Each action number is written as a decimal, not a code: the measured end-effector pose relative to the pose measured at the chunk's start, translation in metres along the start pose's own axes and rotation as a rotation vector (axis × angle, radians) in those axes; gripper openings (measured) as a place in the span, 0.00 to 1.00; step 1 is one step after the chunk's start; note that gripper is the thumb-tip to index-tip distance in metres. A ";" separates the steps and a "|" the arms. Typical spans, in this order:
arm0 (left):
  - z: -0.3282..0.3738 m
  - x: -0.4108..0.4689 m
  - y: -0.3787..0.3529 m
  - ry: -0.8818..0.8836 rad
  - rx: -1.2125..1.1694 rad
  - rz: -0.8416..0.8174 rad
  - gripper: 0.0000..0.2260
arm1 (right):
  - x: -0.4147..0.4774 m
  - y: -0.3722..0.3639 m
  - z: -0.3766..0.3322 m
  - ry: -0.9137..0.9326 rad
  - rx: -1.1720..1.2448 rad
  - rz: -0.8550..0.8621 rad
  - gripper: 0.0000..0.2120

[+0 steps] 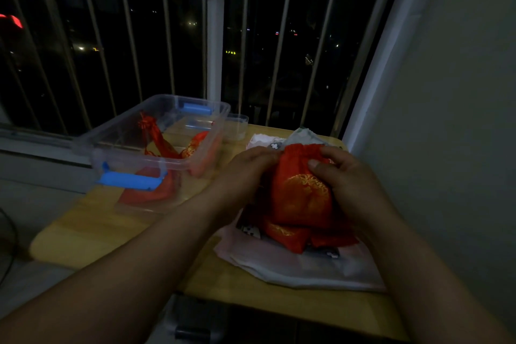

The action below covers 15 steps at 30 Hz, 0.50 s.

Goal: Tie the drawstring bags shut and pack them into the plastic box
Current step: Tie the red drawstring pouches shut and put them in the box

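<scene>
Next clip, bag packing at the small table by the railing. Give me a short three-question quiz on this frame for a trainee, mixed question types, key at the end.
1. True or false: the plastic box already has packed bags inside it.
2. The held bag, above the white cloth, is gripped by: A) neither hand B) the left hand and right hand together C) one hand alone.
3. Fill in: the box's latches are ___ in colour.
Key: 1 true; 2 B; 3 blue.

Dim, grainy night view, edges bowed by the wide lens, detail soft, perhaps motion-blurred.
</scene>
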<state>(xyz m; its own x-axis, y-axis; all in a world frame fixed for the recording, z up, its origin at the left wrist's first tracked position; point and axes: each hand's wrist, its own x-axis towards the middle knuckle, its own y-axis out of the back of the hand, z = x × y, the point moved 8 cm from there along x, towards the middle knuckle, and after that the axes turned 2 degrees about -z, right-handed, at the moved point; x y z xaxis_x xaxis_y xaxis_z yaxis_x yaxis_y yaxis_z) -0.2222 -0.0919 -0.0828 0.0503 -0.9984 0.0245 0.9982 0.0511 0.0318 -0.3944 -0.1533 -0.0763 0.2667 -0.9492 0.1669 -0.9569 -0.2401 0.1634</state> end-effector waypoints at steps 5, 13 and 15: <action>0.008 0.000 0.010 -0.177 0.402 0.062 0.06 | 0.003 -0.001 0.001 0.006 0.040 -0.031 0.10; 0.010 0.014 0.001 -0.346 0.499 0.151 0.12 | 0.005 0.007 0.010 -0.048 0.096 0.030 0.08; 0.010 0.017 -0.002 -0.359 0.608 0.117 0.14 | 0.004 0.012 0.011 -0.052 0.170 0.052 0.07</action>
<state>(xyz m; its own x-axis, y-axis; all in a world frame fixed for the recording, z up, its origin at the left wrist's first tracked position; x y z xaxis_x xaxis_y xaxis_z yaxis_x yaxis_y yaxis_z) -0.2237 -0.1084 -0.0721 0.0378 -0.9219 0.3856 0.7864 0.2655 0.5577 -0.4054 -0.1625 -0.0842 0.2146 -0.9693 0.1198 -0.9760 -0.2175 -0.0116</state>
